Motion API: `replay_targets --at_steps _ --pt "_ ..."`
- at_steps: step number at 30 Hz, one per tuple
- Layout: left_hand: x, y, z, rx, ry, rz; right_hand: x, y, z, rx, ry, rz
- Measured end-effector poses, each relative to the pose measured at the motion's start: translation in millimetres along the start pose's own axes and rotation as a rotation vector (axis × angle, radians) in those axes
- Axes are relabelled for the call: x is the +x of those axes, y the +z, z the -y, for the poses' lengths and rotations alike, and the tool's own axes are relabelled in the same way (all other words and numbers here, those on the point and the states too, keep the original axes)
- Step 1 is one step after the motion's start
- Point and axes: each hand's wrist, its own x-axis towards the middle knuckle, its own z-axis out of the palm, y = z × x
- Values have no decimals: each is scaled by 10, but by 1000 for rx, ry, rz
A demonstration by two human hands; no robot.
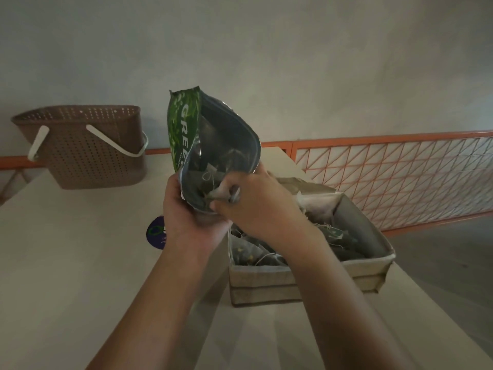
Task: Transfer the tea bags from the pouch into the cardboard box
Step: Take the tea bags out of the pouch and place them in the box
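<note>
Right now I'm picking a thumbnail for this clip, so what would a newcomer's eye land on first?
First the green pouch, held up at the centre with its mouth gaping: the left hand grips its lower edge while the right hand pinches a tea bag at the opening. Next, the cardboard box just right of the hands, already holding tea bags. Last, the brown perforated basket at the table's far left.

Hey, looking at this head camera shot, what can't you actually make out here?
- Pouch: how many tea bags remain; its dim inside and the right hand at its mouth hide them.
- Pouch label: folded, only part of a word shows.
- Cardboard box: its middle, covered by the right forearm.
- Round sticker: left hand covers part; text too small.
</note>
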Motion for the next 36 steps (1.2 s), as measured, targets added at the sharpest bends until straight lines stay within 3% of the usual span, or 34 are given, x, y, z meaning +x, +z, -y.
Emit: replay_targets --at_steps 6,9,13,24,26,31,36 --pt "5 4 -45 -20 41 19 -41 -395 -91 291 36 -73" --pt "4 7 -65 -51 42 50 -90 -607 -187 343 36 -184" --pt "-14 34 -64 -27 33 107 -122 -705 -337 330 70 -182" --pt "-32 48 -68 -15 51 32 -120 -832 -432 553 53 -409" --pt "-28 56 -78 -26 47 33 -131 -841 -498 474 74 -313" --pt "-27 72 -27 -50 36 14 -117 -729 -713 51 146 170" --pt "-29 67 44 -6 17 8 -49 -604 -664 36 82 200"
